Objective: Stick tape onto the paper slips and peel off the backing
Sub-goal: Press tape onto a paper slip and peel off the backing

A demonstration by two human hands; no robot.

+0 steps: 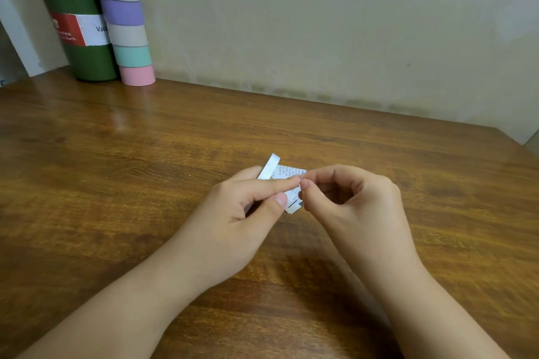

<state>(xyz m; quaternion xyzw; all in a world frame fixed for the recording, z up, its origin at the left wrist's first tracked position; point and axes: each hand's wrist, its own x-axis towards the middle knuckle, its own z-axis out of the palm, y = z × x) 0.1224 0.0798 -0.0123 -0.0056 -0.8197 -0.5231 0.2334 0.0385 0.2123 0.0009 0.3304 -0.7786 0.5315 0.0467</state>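
Far left at the wall, a green bottle [76, 23] with a red-white label, glossy, cylindrical; just beside it a stack of pastel tape rolls [124, 19], matte, mint/beige/purple/pink. Table [116, 172] is brown wood grain, slightly shiny. Mid-frame, left hand [233, 213] holds a white tape roll [269, 167], thin flat ring, edge sticking up past the fingers; its index finger lies straight across a paper slip [287, 173], thumb curled under, so it pinches slip and roll together. Slip is small, thin, printed with tiny text, partly hidden by the fingers; its long axis runs roughly away-and-toward the person, lower end showing near the thumbs. Held just above the table, cannot tell if it touches. Right hand [350, 201] comes in from the right, fingers curled, thumb and forefinger tips pressed together at the slip's right edge, seemingly pinching a tape or backing end; too small to tell which. Both hands meet at the slip; right is the likely puller, pull direction rightward, away from the left hand's hold.
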